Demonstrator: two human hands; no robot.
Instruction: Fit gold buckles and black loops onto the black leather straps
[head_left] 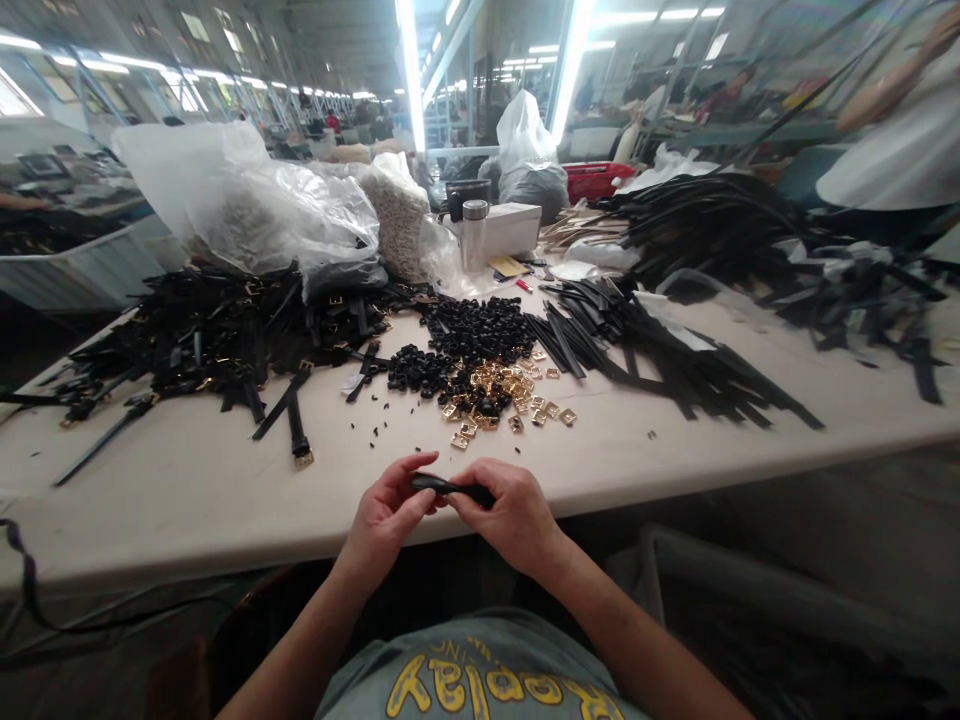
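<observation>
Both my hands meet at the table's near edge, pinched on one short black strap (448, 488) held level between them. My left hand (388, 518) grips its left end with thumb and fingers. My right hand (508, 512) is closed over its right end. Just beyond them lie a small heap of gold buckles (501, 395) and a pile of small black loops (480, 335).
A heap of black straps with buckles (217, 345) covers the table's left side, loose black straps (660, 350) the right. Clear plastic bags (255, 205), a metal flask (474, 235) and a white box (510, 228) stand behind. Another person (900, 130) stands at far right.
</observation>
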